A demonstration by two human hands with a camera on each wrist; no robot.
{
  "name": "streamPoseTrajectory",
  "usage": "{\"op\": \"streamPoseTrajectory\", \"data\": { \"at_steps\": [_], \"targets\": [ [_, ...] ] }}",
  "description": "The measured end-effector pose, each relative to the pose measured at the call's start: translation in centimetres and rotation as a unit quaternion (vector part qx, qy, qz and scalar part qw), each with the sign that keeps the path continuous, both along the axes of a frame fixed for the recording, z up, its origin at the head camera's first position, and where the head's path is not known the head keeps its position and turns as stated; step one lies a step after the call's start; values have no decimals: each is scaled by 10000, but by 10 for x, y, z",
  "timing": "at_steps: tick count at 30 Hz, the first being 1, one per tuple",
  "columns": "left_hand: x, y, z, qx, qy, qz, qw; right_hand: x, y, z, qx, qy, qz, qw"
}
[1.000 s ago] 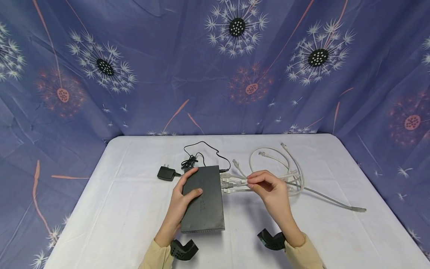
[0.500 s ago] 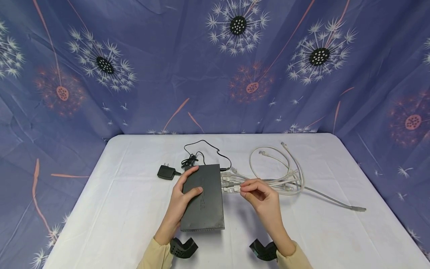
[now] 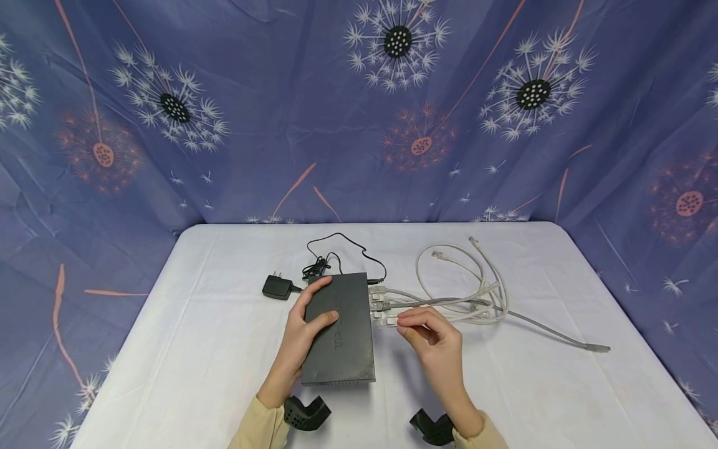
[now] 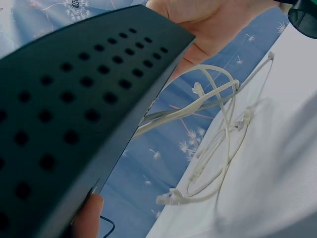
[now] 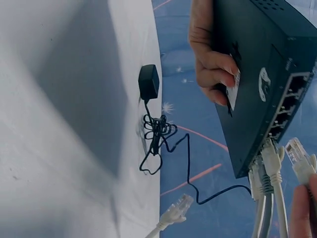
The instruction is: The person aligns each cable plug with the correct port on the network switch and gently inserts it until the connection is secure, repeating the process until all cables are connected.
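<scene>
My left hand (image 3: 303,337) grips a black network switch (image 3: 344,349) by its left side, thumb on top and fingers (image 5: 220,69) underneath, as the right wrist view shows. Its port row (image 5: 292,101) faces right. White and grey Ethernet cables (image 5: 270,171) sit plugged into the ports at one end of the row. My right hand (image 3: 434,343) pinches an Ethernet plug (image 5: 298,158) with a clear tip, held close in front of the open ports beside the last plugged cable. The left wrist view shows the switch's vented side (image 4: 74,116), held above the table.
A black power adapter (image 3: 277,287) lies behind the left hand, its bundled cord (image 3: 316,269) running to the switch. Looped white Ethernet cables (image 3: 505,293) spread over the table (image 3: 185,349) at right. A grey cable end (image 3: 597,348) reaches farther right. A patterned curtain (image 3: 252,187) hangs behind.
My right hand has moved left and nearer my body, bringing the plug up close to the switch's ports. The left hand and the switch have stayed almost still.
</scene>
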State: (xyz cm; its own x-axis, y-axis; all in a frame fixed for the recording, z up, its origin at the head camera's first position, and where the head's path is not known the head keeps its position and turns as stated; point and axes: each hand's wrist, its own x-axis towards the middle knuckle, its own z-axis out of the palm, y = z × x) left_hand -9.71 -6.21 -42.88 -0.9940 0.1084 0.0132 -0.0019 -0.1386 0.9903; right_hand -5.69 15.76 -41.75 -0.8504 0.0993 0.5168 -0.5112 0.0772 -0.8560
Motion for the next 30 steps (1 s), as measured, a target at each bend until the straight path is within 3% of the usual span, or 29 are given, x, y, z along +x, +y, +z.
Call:
{"op": "streamPoseTrajectory", "data": {
  "at_steps": [19, 30],
  "targets": [
    [1, 1, 1, 152, 13, -8, 9999, 4, -10, -10, -159, 270, -1, 9995],
    [2, 1, 2, 189, -9, -109, 9998, 8, -14, -11, -163, 159, -95, 9997]
  ]
}}
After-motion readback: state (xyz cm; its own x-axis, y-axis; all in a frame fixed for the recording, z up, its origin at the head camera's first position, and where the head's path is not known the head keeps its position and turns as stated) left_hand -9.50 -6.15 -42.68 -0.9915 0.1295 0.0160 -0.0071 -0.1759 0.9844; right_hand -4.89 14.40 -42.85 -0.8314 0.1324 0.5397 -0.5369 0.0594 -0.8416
